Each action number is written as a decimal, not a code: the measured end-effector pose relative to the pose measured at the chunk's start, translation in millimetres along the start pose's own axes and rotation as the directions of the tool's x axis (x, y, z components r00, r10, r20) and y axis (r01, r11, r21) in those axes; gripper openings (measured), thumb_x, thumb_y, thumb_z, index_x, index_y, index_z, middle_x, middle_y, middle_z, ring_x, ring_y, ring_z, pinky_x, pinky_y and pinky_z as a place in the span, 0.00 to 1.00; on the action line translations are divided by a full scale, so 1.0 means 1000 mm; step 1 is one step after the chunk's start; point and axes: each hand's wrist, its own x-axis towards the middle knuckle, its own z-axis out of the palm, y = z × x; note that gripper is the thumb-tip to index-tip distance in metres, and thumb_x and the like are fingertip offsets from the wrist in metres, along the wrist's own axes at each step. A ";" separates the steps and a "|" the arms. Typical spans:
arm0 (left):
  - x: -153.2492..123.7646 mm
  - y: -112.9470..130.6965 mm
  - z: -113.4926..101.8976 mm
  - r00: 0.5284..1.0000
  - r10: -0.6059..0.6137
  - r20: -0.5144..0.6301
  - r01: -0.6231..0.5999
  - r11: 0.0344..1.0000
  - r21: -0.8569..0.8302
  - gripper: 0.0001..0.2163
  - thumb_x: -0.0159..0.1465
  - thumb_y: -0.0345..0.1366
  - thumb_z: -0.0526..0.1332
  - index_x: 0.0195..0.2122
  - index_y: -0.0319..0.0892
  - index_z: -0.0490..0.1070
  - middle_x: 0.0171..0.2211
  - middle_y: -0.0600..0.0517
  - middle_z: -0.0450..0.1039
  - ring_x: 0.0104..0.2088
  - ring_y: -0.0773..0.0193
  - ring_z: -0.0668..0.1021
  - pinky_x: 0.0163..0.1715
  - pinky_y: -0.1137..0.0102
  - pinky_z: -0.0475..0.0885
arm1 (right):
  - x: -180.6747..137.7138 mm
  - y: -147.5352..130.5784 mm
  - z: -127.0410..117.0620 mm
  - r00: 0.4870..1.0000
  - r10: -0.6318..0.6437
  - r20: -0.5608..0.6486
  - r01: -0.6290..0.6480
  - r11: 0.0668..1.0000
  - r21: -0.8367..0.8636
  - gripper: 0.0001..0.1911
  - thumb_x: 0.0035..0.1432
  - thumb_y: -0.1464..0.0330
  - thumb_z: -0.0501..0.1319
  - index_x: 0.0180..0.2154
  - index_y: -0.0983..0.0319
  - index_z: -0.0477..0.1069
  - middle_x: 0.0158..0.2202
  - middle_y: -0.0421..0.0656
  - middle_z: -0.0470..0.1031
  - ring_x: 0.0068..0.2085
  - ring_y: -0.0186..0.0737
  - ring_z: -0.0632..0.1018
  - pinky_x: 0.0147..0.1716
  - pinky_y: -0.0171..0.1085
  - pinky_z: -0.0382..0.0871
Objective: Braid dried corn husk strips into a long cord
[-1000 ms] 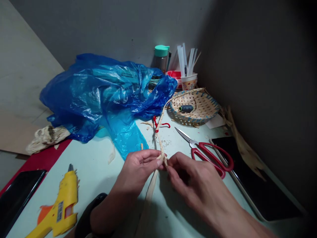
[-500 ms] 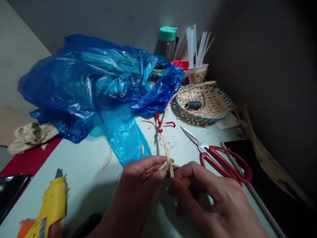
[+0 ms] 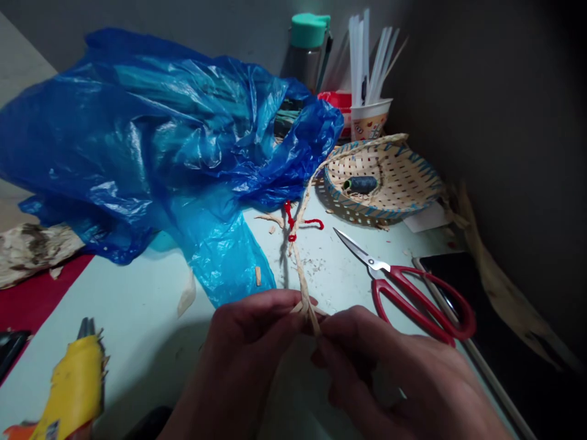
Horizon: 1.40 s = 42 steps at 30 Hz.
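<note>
A thin braid of dried, straw-coloured plant fibre (image 3: 301,272) runs from the woven basket down to my hands, where its strands split apart. My left hand (image 3: 252,333) pinches strands on the left side between thumb and fingers. On the other side my right hand (image 3: 380,366) grips a strand end between thumb and forefinger, close to the left fingertips. Further up, a red fuzzy tie (image 3: 292,237) is wrapped around the braid, its ends sticking out. Red-handled scissors (image 3: 403,284) lie partly open just beyond my right hand.
A big blue plastic bag (image 3: 151,134) fills the back left. The shallow woven basket (image 3: 403,174) holds a dark thread spool (image 3: 362,184). Behind stand a paper cup (image 3: 370,119) of white sticks and a green-lidded bottle (image 3: 306,52). A yellow glue gun (image 3: 76,379) lies front left, a dark tablet (image 3: 486,318) right.
The view has shifted and come slightly nearer. My right fingers have drawn a strand a little downward across the split in the braid; both hands keep their hold.
</note>
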 end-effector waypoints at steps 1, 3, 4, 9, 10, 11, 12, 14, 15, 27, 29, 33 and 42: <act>0.000 0.001 0.000 1.000 -0.008 -0.004 0.008 1.000 -0.014 0.07 0.55 0.38 0.66 0.34 0.42 0.79 0.32 0.48 0.78 0.34 0.57 0.77 0.33 0.69 0.71 | 0.001 0.001 -0.002 1.000 -0.007 0.019 0.008 1.000 -0.011 0.06 0.61 0.64 0.54 0.34 0.54 0.69 0.20 0.39 0.73 0.19 0.37 0.74 0.17 0.35 0.63; 0.001 0.001 0.002 0.999 -0.040 -0.024 0.039 0.998 -0.055 0.09 0.54 0.38 0.67 0.34 0.42 0.79 0.32 0.47 0.79 0.34 0.56 0.78 0.33 0.68 0.71 | 0.001 0.003 -0.004 0.999 -0.009 0.040 0.010 1.000 -0.023 0.07 0.62 0.63 0.53 0.34 0.54 0.68 0.21 0.39 0.73 0.20 0.38 0.74 0.16 0.35 0.61; 0.002 0.001 0.003 0.998 -0.060 -0.034 0.058 0.996 -0.074 0.10 0.53 0.38 0.67 0.35 0.42 0.79 0.31 0.47 0.79 0.34 0.56 0.78 0.33 0.68 0.71 | 0.001 0.003 -0.004 0.999 -0.003 0.036 0.005 0.999 -0.032 0.07 0.62 0.63 0.52 0.34 0.54 0.67 0.21 0.40 0.74 0.20 0.39 0.75 0.16 0.35 0.61; 0.003 -0.002 0.006 0.992 -0.065 -0.106 0.057 0.995 -0.076 0.10 0.50 0.37 0.69 0.33 0.41 0.78 0.30 0.47 0.79 0.32 0.56 0.79 0.32 0.68 0.71 | 0.000 0.004 -0.004 0.999 0.037 0.001 -0.037 0.995 -0.093 0.06 0.62 0.60 0.51 0.36 0.54 0.62 0.21 0.41 0.74 0.20 0.42 0.75 0.15 0.36 0.60; 0.002 -0.002 0.007 0.991 -0.056 -0.121 0.048 0.996 -0.071 0.09 0.50 0.36 0.69 0.32 0.41 0.78 0.30 0.47 0.79 0.31 0.57 0.79 0.32 0.68 0.71 | 0.000 0.004 -0.004 0.999 0.035 0.008 -0.034 0.994 -0.108 0.07 0.62 0.60 0.51 0.37 0.55 0.62 0.21 0.41 0.74 0.20 0.43 0.74 0.15 0.37 0.60; 0.002 -0.002 0.007 0.990 -0.050 -0.130 0.041 0.997 -0.068 0.08 0.50 0.35 0.69 0.31 0.41 0.77 0.30 0.48 0.79 0.31 0.57 0.79 0.31 0.68 0.71 | 0.000 0.003 -0.005 0.999 0.028 0.018 -0.026 0.992 -0.127 0.07 0.62 0.60 0.51 0.37 0.55 0.63 0.21 0.41 0.74 0.20 0.42 0.74 0.16 0.37 0.60; 0.001 -0.002 0.007 0.989 -0.049 -0.137 0.039 0.997 -0.070 0.08 0.49 0.35 0.69 0.31 0.41 0.77 0.30 0.48 0.79 0.32 0.56 0.79 0.31 0.69 0.71 | 0.000 0.002 -0.006 1.000 0.021 0.023 -0.017 0.988 -0.153 0.08 0.62 0.60 0.51 0.37 0.55 0.64 0.21 0.41 0.73 0.20 0.42 0.74 0.16 0.37 0.60; 0.000 0.000 0.008 0.987 -0.061 -0.149 0.049 0.995 -0.084 0.09 0.49 0.34 0.69 0.31 0.41 0.77 0.31 0.48 0.80 0.35 0.55 0.80 0.31 0.69 0.71 | 0.002 0.001 -0.008 1.000 -0.008 0.006 0.009 0.976 -0.216 0.09 0.62 0.60 0.51 0.37 0.55 0.66 0.21 0.42 0.73 0.21 0.43 0.74 0.18 0.37 0.62; 0.000 0.001 0.009 0.985 -0.066 -0.160 0.051 0.994 -0.096 0.09 0.48 0.34 0.69 0.32 0.41 0.76 0.32 0.47 0.80 0.37 0.53 0.80 0.31 0.69 0.71 | 0.003 0.000 -0.010 0.999 -0.033 -0.016 0.028 0.968 -0.250 0.10 0.62 0.60 0.51 0.38 0.56 0.67 0.22 0.43 0.74 0.22 0.43 0.75 0.20 0.38 0.64; 0.000 0.004 0.008 0.982 -0.047 -0.180 0.038 0.998 -0.055 0.13 0.46 0.35 0.71 0.32 0.39 0.75 0.33 0.47 0.80 0.37 0.56 0.80 0.38 0.68 0.72 | 0.011 -0.003 -0.022 0.994 -0.101 0.050 0.107 0.981 -0.160 0.13 0.64 0.61 0.51 0.31 0.57 0.70 0.32 0.43 0.76 0.33 0.41 0.77 0.31 0.37 0.69; 0.000 0.004 0.008 0.983 -0.041 -0.179 0.032 0.998 -0.052 0.12 0.46 0.35 0.71 0.32 0.39 0.75 0.32 0.47 0.80 0.35 0.57 0.80 0.39 0.67 0.72 | 0.012 -0.003 -0.022 0.994 -0.105 -0.008 0.102 0.977 -0.186 0.10 0.63 0.62 0.53 0.34 0.57 0.70 0.35 0.44 0.76 0.35 0.41 0.76 0.33 0.37 0.69; -0.001 0.005 0.011 0.979 -0.032 -0.201 0.024 0.999 -0.042 0.12 0.47 0.35 0.70 0.33 0.38 0.75 0.33 0.46 0.80 0.36 0.57 0.80 0.38 0.68 0.72 | 0.008 -0.005 -0.017 0.987 -0.143 -0.075 0.114 0.946 -0.303 0.12 0.63 0.62 0.52 0.31 0.60 0.68 0.28 0.42 0.73 0.28 0.38 0.73 0.26 0.35 0.65; -0.001 0.004 0.012 0.974 0.043 -0.223 -0.047 0.999 -0.011 0.12 0.46 0.34 0.71 0.32 0.36 0.77 0.31 0.46 0.80 0.34 0.58 0.80 0.37 0.68 0.72 | 0.000 -0.005 -0.005 0.924 -0.378 -0.062 0.279 0.775 -0.567 0.11 0.63 0.69 0.51 0.30 0.61 0.67 0.26 0.43 0.69 0.29 0.41 0.72 0.30 0.40 0.65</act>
